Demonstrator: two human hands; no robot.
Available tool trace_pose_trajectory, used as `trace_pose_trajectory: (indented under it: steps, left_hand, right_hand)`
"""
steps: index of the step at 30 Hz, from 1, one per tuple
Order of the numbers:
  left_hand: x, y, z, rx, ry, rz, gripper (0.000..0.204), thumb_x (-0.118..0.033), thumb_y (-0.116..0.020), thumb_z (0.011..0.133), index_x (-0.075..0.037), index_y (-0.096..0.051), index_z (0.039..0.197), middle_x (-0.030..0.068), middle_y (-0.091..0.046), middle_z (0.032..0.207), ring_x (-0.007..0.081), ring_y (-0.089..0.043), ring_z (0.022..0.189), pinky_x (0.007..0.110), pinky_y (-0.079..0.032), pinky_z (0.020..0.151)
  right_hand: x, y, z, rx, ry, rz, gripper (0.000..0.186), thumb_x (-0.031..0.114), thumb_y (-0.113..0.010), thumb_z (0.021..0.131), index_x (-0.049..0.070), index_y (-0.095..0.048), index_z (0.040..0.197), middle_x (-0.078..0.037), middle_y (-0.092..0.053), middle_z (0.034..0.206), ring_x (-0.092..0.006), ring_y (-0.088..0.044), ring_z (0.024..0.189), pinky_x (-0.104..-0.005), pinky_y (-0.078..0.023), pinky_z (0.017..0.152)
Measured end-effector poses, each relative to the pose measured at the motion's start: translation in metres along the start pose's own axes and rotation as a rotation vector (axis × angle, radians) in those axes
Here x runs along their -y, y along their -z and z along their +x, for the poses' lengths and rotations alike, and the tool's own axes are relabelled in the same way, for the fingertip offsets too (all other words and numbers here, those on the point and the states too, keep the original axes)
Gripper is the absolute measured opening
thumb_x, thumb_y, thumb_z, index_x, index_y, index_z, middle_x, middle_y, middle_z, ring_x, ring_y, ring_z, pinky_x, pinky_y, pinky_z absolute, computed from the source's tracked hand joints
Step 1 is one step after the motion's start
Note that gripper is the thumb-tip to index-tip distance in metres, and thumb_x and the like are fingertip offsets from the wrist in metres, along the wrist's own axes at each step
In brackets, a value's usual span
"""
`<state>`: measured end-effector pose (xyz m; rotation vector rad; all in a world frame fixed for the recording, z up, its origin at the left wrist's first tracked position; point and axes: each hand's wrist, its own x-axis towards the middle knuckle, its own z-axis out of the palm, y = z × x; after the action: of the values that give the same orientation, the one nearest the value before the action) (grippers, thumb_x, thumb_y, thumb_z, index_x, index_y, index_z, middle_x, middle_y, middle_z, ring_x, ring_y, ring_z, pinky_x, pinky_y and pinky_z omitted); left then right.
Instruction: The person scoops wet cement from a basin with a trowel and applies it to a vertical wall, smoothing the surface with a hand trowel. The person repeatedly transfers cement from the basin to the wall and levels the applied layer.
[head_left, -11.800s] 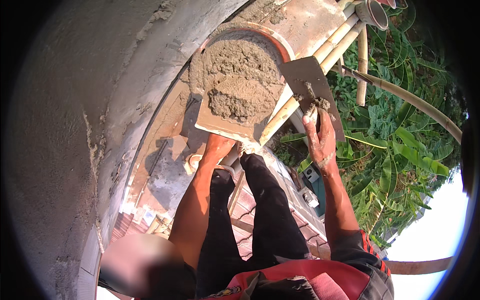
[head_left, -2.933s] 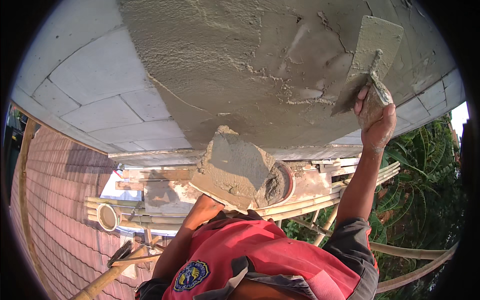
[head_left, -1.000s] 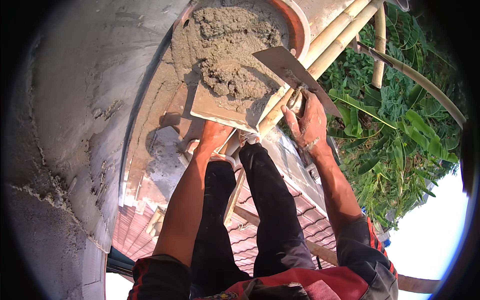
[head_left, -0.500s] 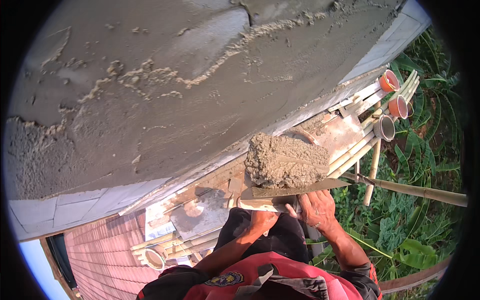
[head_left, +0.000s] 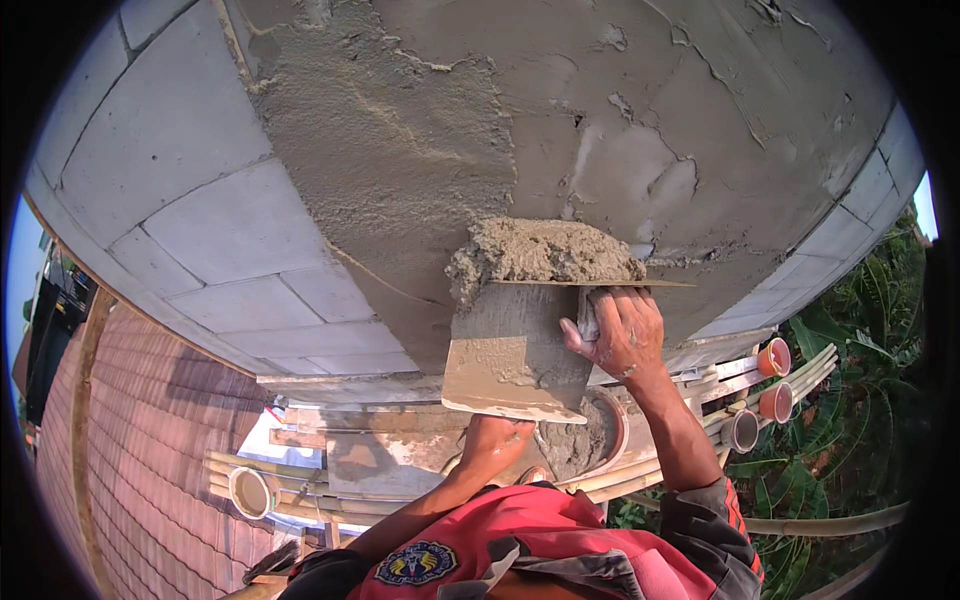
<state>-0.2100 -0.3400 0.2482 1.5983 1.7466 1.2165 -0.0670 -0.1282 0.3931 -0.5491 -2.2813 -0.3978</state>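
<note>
A heap of wet mortar (head_left: 555, 252) is borne on the blade of a plastering trowel (head_left: 665, 284), at the far edge of a flat hawk (head_left: 485, 372) and in front of the partly plastered block wall (head_left: 690, 130); whether the wall is touched by the mortar cannot be told. The trowel's handle (head_left: 588, 315) is clasped by the right hand (head_left: 628, 335), with the thumb set on one side and the fingers wrapped over the other. The hawk is held up from its near edge by the left hand (head_left: 495, 442), which appears closed around a hold underneath, though the fingers are largely hidden by the board. The mortar can be expected to be heavy for its bulk, soft and pasty, stiff enough to be heaped but easily shed in clumps if the blade is tipped; at the left, a lump is seen drooping past the main heap. The thin blade is probably stiff and slick when wet, so it is best gripped by the handle, with the wrist kept firm against the load. The hawk, smeared with residue, is likely to be rigid and best supported from below, near its middle, so that tilting is resisted.
</note>
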Motion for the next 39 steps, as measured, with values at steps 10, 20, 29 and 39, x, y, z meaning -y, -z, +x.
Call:
trace_pose_trajectory:
  steps: [10, 20, 29, 39]
  left_hand:
    - [-0.014, 0.028, -0.022, 0.202, 0.488, -0.489, 0.039, -0.018, -0.065, 0.097, -0.001, -0.062, 0.132, 0.0091, -0.067, 0.105, 0.0153, -0.062, 0.071, 0.034, -0.052, 0.059]
    - [-0.017, 0.045, -0.019, 0.294, 0.519, -0.438, 0.045, -0.019, -0.064, 0.097, -0.004, -0.058, 0.139, 0.0102, -0.066, 0.094, 0.0170, -0.061, 0.065, 0.036, -0.051, 0.059]
    - [-0.021, 0.058, -0.019, 0.326, 0.646, -0.413, 0.042, -0.022, -0.067, 0.094, 0.001, -0.065, 0.130, 0.0166, -0.072, 0.114, 0.0223, -0.068, 0.090, 0.037, -0.056, 0.069]
    - [0.009, 0.041, -0.027, 0.241, 0.613, -0.556, 0.048, -0.008, -0.065, 0.090, -0.002, -0.059, 0.137, 0.0082, -0.067, 0.105, 0.0135, -0.058, 0.067, 0.029, -0.048, 0.054]
  right_hand:
    - [-0.004, 0.003, 0.073, -0.002, -0.023, -0.057, 0.045, 0.041, -0.083, 0.081, 0.004, -0.066, 0.098, -0.012, -0.063, 0.083, -0.0324, -0.063, 0.076, -0.0435, -0.052, 0.072]
    - [0.008, 0.059, 0.152, 0.098, -0.096, -0.094, 0.046, 0.046, -0.079, 0.085, 0.004, -0.065, 0.095, -0.011, -0.064, 0.080, -0.0327, -0.066, 0.074, -0.0450, -0.054, 0.070]
    - [-0.018, 0.110, 0.224, 0.159, -0.239, 0.171, 0.063, 0.062, -0.070, 0.092, 0.001, -0.060, 0.084, -0.011, -0.059, 0.068, -0.0280, -0.055, 0.062, -0.0421, -0.047, 0.063]
    - [-0.159, 0.159, 0.166, -0.325, -0.732, 0.706, 0.045, 0.048, -0.057, 0.105, 0.006, -0.065, 0.091, -0.001, -0.056, 0.074, -0.0132, -0.052, 0.067, -0.0307, -0.042, 0.063]
